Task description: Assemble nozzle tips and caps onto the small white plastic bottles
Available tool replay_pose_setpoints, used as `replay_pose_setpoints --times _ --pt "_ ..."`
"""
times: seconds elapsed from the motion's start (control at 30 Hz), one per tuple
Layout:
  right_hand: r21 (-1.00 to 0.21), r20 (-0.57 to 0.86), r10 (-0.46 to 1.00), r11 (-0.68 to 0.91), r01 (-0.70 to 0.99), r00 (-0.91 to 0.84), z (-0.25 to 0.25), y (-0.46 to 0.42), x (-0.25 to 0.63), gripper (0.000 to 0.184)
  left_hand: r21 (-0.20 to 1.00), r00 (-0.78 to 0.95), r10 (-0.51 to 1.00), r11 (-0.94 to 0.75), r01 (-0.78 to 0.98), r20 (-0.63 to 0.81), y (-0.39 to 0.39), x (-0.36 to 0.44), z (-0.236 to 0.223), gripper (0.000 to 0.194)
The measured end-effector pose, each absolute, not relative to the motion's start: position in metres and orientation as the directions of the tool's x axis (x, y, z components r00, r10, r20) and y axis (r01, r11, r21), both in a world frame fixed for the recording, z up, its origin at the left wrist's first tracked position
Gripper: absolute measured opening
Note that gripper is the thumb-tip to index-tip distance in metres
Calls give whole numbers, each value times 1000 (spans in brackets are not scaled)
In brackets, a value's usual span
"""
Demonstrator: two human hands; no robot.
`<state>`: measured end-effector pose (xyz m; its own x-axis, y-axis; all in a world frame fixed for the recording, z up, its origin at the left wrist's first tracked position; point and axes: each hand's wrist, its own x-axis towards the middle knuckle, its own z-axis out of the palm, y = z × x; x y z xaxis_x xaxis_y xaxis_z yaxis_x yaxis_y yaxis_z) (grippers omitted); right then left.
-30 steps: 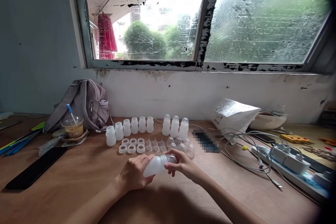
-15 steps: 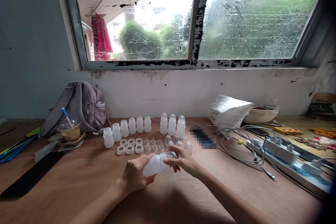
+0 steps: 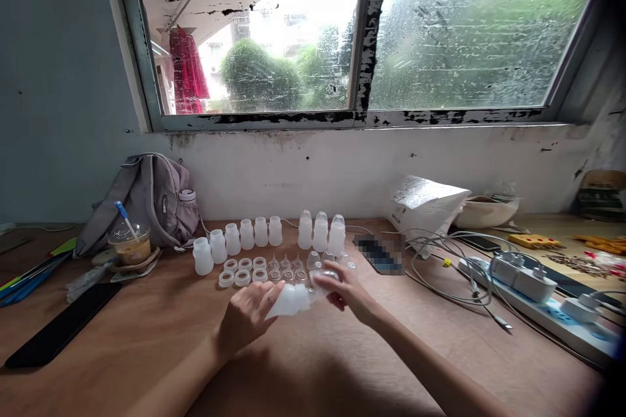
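My left hand (image 3: 247, 314) is wrapped round a white baby bottle (image 3: 288, 301), which lies tilted with its top toward the right. A clear cap (image 3: 321, 281), smeared by motion, is in the fingers of my right hand (image 3: 353, 294) just off the bottle's top end. The teat there is blurred. Beyond my hands lie white collar rings (image 3: 242, 278) in two rows, clear teats (image 3: 286, 273) beside them, and several domed caps (image 3: 313, 260) partly hidden by my right hand. Open bottles (image 3: 203, 257) stand in a row behind; three capped bottles (image 3: 321, 234) stand further right.
On the left are a black phone-like slab (image 3: 63, 326), an iced drink cup (image 3: 131, 244) and a grey backpack (image 3: 147, 202). Cables (image 3: 440, 273), a power strip (image 3: 533, 300) and a white bag (image 3: 425, 208) occupy the right. A wall and window close off the back.
My right hand has moved slightly up and right with the cap, which has come away from the bottle's top. The bottle in my left hand has shifted up a little.
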<state>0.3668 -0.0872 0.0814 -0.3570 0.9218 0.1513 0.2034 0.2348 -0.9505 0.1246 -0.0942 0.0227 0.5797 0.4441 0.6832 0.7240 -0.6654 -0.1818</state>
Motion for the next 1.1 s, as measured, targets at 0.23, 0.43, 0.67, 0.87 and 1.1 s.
replay_pose_setpoints --times 0.23,0.43,0.67,0.87,1.1 --pt "-807 216 964 265 527 -153 83 -58 406 35 23 359 556 -564 825 749 -74 101 16 48" --pt "-483 84 993 111 868 -81 63 -47 434 32 80 368 604 -586 807 707 -77 109 17 46" --pt "-318 65 997 65 946 -47 58 -46 435 32 92 367 599 -597 797 712 -79 110 20 45" --pt "-337 9 999 39 941 -38 56 -45 434 33 88 386 605 -605 791 696 -80 112 20 46" --pt "-334 195 980 106 937 -42 63 -47 425 38 96 408 624 -614 783 666 -84 115 21 48"
